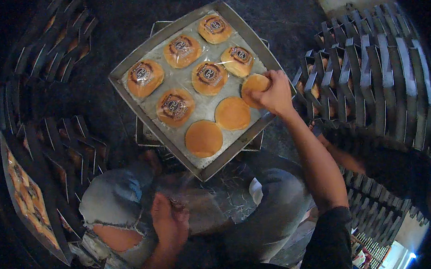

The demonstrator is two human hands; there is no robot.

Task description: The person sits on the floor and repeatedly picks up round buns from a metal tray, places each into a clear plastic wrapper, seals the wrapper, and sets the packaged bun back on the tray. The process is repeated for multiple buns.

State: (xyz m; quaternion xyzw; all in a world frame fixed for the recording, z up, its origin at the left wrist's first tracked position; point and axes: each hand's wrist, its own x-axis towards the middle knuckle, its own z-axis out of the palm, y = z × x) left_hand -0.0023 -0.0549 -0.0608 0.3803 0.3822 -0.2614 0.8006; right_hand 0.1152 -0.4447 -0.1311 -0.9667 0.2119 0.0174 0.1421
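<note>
A square metal baking tray (154, 130) sits turned like a diamond before me. Several round buns wrapped in clear printed film, such as the wrapped bun (209, 78), fill its left and upper parts. Two bare buns, one a browned bun (203, 138) and the other a bun (233, 113) beside it, lie at the lower right. My right hand (279, 95) grips another bare bun (254, 86) at the tray's right corner, thumb and fingers around it. Low over my lap, my left hand (170, 219) is blurred, with its fingers curled; whether it holds some thin clear film cannot be made out.
Under the tray shows another metal tray (253, 145). Stacked trays of buns stand on the right (362, 83) and on the left (70, 153). A tray of wrapped buns (28, 198) leans at lower left. Clear plastic (237, 204) lies between my knees. Another person's arm (344, 156) reaches in at right.
</note>
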